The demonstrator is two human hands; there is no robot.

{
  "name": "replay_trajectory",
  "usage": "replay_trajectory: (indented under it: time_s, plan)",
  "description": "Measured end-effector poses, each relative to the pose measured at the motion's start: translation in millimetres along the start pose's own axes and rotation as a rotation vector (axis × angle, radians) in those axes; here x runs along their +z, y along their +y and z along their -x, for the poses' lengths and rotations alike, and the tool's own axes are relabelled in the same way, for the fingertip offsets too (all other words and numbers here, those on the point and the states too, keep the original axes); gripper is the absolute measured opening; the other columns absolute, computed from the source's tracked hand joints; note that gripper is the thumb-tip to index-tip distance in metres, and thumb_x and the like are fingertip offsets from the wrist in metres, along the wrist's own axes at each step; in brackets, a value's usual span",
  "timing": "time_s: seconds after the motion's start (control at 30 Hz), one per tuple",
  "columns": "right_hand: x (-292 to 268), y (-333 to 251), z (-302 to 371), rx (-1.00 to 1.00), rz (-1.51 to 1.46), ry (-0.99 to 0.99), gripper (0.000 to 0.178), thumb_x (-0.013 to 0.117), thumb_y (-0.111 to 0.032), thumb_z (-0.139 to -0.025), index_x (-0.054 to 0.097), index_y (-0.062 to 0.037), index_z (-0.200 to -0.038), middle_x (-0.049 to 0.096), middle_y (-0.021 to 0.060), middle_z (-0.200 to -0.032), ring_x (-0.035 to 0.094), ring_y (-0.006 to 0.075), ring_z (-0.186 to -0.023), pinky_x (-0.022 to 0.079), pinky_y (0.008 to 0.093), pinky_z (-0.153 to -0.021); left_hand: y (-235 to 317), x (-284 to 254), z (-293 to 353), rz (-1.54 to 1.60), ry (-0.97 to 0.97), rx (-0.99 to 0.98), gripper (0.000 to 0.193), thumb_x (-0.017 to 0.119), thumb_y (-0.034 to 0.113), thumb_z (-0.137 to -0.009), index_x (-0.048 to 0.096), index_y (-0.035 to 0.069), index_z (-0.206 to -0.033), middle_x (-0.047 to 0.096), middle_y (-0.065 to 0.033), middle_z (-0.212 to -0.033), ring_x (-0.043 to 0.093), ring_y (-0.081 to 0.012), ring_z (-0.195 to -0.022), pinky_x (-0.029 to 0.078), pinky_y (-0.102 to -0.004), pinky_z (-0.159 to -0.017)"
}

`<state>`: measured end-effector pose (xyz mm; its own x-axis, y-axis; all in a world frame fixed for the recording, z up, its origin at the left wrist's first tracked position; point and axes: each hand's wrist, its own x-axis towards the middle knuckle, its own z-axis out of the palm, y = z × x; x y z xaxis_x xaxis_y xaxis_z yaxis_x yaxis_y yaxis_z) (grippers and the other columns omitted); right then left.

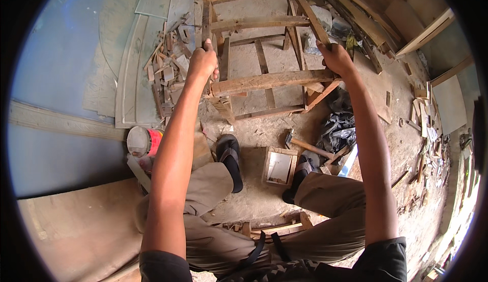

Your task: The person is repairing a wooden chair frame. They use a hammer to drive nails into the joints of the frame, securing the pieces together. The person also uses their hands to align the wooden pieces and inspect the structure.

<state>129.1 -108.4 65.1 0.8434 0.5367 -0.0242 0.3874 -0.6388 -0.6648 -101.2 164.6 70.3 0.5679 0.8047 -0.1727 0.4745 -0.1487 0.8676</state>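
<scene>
One: Far left, a red-sided tub [144, 140] sits on the floor [252, 155], left of the left grip [204, 61] and nearer the body; beyond it, wood offcuts [170, 73] lie heaped just left of that grip.

Two: And the left grip itself?

One: Wrapped firmly round the left-hand bar of the wooden frame [272, 81]; the frame spans from this grip to the right grip [336, 59], rails crossing between, more of it reaching away ahead!

Two: Between the grips, but closer to the body, here's a small wooden box [280, 166]; right of that, a hammer [306, 145], its head to the left!

One: Over to the right grip; it's curled round the frame's right-hand bar, some fingers hidden; black plastic [338, 129] lies crumpled nearer the body than that grip.

Two: Long planks [361, 7] finish it off, beyond the right grip and to its right.
</scene>
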Motion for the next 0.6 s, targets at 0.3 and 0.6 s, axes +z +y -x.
replay_trajectory:
  time_s: [0.3,0.6]
  plan:
    - [-4.9,-9.9,2.4,0.013,0.017,-0.040,0.064,0.054,-0.054,-0.090,0.063,0.0075,-0.075,0.064,0.0159,-0.065,0.065,0.0265,-0.064,0.050,0.0404,-0.068,2.6,-4.7,2.3,-0.009,-0.011,-0.025,0.062,0.031,0.046,-0.102,0.050,-0.004,-0.070,0.052,-0.0102,-0.055,0.054,-0.0214,-0.040,0.046,-0.0356,-0.038]
    - [1.4,0.2,-0.6,0.023,-0.042,-0.025,0.063,0.055,-0.055,-0.089,0.063,0.0066,-0.074,0.064,0.0156,-0.064,0.066,0.0267,-0.065,0.051,0.0395,-0.069,2.7,-4.6,0.5,-0.011,-0.005,-0.014,0.064,0.031,0.047,-0.102,0.050,-0.006,-0.071,0.053,-0.0103,-0.056,0.054,-0.0213,-0.040,0.046,-0.0363,-0.038]
